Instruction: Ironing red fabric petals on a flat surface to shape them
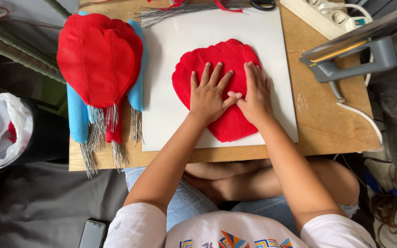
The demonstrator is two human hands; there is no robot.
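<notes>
Head view: left hand (207, 94) and right hand (255, 94) press flat, fingers spread, gripping nothing, on red fabric petals (219, 69) atop white board (175, 55); uneven pressure could shift the stack; the iron (350, 59) right of the board could scorch.

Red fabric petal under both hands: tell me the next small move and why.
Probably slide both palms outward. The left hand and right hand lie flat at the middle of the red fabric petal on the white board, so its scalloped edges remain unpressed.

Both hands flat, palms down, left hand (209, 94), right hand (255, 94), thumbs touching
</notes>
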